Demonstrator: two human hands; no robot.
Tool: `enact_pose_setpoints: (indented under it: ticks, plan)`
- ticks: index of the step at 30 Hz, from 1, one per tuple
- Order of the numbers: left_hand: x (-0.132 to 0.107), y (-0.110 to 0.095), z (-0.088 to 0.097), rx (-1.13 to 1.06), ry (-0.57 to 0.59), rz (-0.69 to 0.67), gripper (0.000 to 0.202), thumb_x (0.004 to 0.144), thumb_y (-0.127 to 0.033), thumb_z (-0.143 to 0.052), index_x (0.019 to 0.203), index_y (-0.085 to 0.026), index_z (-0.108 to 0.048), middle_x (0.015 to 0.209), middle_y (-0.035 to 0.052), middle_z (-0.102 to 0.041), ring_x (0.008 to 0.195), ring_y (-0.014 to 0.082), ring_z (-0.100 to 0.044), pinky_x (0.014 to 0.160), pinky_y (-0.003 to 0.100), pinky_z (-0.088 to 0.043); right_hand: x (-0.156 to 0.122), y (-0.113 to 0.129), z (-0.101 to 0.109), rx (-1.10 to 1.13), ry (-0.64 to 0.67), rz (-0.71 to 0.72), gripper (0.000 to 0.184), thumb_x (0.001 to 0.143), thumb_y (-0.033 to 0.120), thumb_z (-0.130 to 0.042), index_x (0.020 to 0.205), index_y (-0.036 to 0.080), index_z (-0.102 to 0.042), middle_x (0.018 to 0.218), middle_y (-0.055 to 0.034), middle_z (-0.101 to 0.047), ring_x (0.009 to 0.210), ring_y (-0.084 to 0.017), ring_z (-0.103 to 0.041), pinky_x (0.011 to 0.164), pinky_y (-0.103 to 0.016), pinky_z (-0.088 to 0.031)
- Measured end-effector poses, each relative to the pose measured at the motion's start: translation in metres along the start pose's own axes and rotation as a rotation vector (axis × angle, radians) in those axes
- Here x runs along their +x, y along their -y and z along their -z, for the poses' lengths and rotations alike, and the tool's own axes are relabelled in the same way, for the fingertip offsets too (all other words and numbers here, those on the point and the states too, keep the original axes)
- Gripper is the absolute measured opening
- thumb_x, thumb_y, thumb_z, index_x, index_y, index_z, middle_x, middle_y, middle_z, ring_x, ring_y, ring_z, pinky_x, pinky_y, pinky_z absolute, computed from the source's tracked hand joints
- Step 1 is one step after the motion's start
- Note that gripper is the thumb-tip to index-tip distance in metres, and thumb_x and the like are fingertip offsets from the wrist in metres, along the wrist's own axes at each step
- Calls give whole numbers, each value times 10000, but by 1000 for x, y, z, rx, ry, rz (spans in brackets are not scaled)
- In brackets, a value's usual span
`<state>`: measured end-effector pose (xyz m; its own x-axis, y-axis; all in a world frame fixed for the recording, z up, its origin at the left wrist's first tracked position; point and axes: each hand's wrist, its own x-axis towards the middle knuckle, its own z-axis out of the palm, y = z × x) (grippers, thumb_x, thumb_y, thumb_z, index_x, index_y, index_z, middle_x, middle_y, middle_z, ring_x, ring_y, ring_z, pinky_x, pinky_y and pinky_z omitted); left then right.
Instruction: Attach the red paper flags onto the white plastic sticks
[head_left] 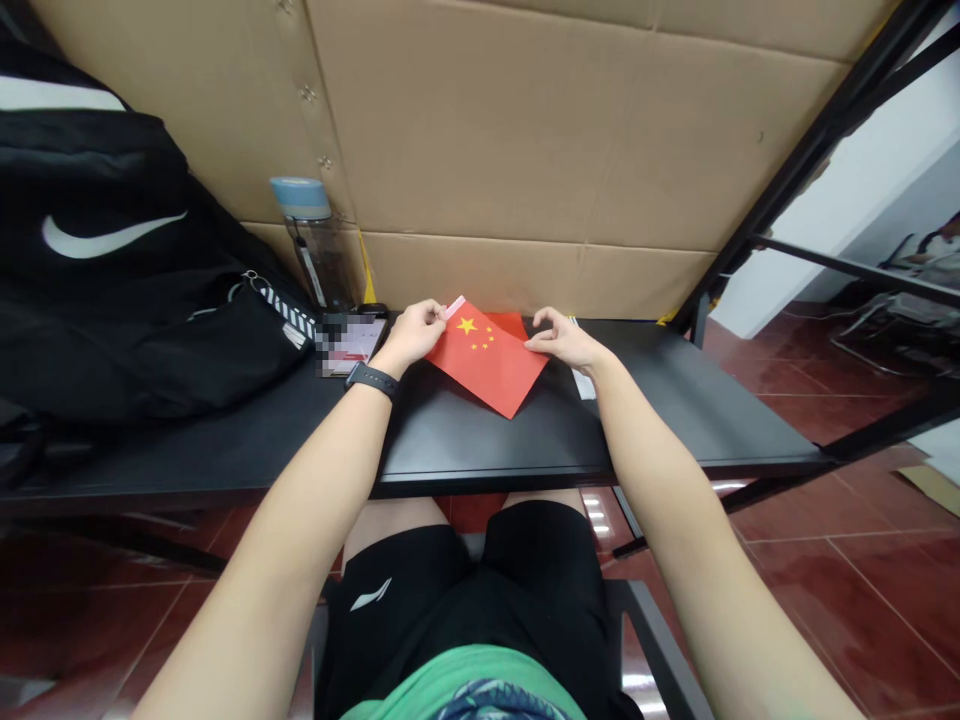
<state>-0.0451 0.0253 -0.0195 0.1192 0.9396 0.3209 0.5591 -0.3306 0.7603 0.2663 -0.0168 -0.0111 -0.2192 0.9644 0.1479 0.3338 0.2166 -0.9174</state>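
Head view: a red flag with five yellow stars [487,362] is laid flat on the black worktop [480,440], between the two forearms, its long axis slanting from far left to near right. The left grip [411,335] is closed narrowly on the flag's far corner by the large star, just beside a small pink tab [454,307]. The right grip [566,342] is set at the flag's right edge, its fingers curled and narrowly spread; whether the edge is pinched cannot be told. A black wristwatch [373,380] is worn on the left wrist. A phone [352,345] lies just left of the left grip, a clear water bottle [311,245] stands behind it, and a black backpack [90,250] is heaped at far left against a cardboard wall [525,130].
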Motion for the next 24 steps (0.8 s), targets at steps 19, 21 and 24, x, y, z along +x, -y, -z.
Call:
enact_pose_setpoints:
  ticks: [19, 21, 24]
  plan:
    - [-11, -2, -13, 487, 169, 58, 906, 800, -517, -631, 1651, -346, -371, 1692, 107, -408, 1487, 490, -322, 1132, 607, -342, 19, -17, -2, -343, -13, -12, 255, 902, 313, -750, 1120, 205, -829, 1263, -103, -787, 1181, -264, -733, 1167, -452, -489]
    - [-12, -2, -12, 540, 183, 84, 1016, 764, -552, -669, 1680, -317, -299, 1659, 162, -430, 1468, 507, -329, 1123, 599, -345, 23, -21, -2, -400, -9, -2, 277, 906, 299, -746, 1150, 195, -823, 1264, -116, -785, 1181, -266, -737, 1152, -442, -502]
    - [-11, 2, -11, 566, 175, 135, 992, 774, -574, -662, 1662, -279, -331, 1605, 206, -475, 1441, 517, -354, 1108, 599, -351, 26, -26, -3, -468, -24, 4, 367, 918, 315, -733, 1256, 182, -787, 1269, -132, -779, 1167, -270, -743, 1126, -447, -519]
